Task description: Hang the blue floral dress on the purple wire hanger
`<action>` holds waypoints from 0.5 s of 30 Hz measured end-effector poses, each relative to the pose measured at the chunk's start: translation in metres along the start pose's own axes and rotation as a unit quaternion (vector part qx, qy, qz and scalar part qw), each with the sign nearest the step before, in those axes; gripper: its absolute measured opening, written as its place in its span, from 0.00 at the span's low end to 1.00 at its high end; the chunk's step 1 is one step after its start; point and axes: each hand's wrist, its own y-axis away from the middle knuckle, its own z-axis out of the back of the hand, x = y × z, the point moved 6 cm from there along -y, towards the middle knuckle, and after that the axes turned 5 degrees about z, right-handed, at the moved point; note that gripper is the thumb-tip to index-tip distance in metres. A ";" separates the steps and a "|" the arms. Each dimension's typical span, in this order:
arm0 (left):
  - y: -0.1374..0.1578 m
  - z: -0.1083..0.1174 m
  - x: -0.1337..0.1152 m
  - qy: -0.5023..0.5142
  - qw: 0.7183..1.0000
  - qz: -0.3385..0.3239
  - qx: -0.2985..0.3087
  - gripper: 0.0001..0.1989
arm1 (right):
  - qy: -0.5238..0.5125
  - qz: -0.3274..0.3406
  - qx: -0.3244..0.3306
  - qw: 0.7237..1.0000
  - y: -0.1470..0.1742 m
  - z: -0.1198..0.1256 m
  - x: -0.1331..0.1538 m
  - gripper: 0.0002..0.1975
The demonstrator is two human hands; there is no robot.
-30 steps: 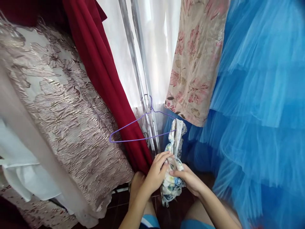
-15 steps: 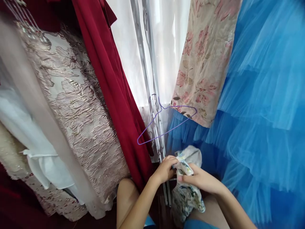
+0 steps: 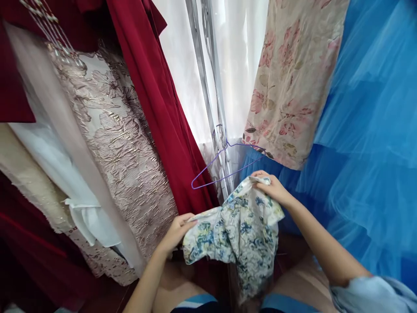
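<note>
A white garment with a blue, green and yellow floral print (image 3: 243, 230) hangs stretched between my two hands, its lower part drooping between my knees. My left hand (image 3: 179, 230) pinches it at one end, thumb on top. At the other end my right hand (image 3: 269, 187) grips its upper edge, fingers behind the cloth. Just beyond the garment a thin purple clothes hanger (image 3: 211, 184) hangs bare at the metal stand, its right end close above my right hand. Whether the garment is a shirt or a dress I cannot tell.
Red cloth (image 3: 156, 113) and a pinkish brocade garment (image 3: 120, 143) hang to the left. The metal uprights (image 3: 203, 78) stand in the middle before a white curtain (image 3: 241, 65). On the right hang a beige floral garment (image 3: 286, 95) and a blue tulle dress (image 3: 368, 165).
The garment was bunched between my close-set hands. Now my hands are wide apart, the left moved left, the right up, and the cloth is spread out. The view has shifted slightly.
</note>
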 end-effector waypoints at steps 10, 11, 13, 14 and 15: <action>-0.032 0.081 -0.102 -0.381 0.896 -0.190 -0.127 0.09 | 0.072 -0.027 0.054 0.996 -0.058 -0.040 -0.052 0.07; -0.039 0.082 -0.103 -0.383 0.896 -0.191 -0.121 0.10 | 0.083 -0.026 0.054 0.995 -0.054 -0.041 -0.052 0.07; -0.047 0.079 -0.106 -0.352 0.909 -0.193 -0.110 0.11 | 0.112 0.006 0.061 0.992 -0.045 -0.043 -0.046 0.07; -0.048 0.077 -0.109 -0.325 0.917 -0.198 -0.115 0.11 | 0.127 0.027 0.067 0.989 -0.041 -0.045 -0.041 0.08; -0.047 0.075 -0.114 -0.297 0.923 -0.208 -0.125 0.11 | 0.140 0.045 0.075 0.986 -0.036 -0.047 -0.035 0.08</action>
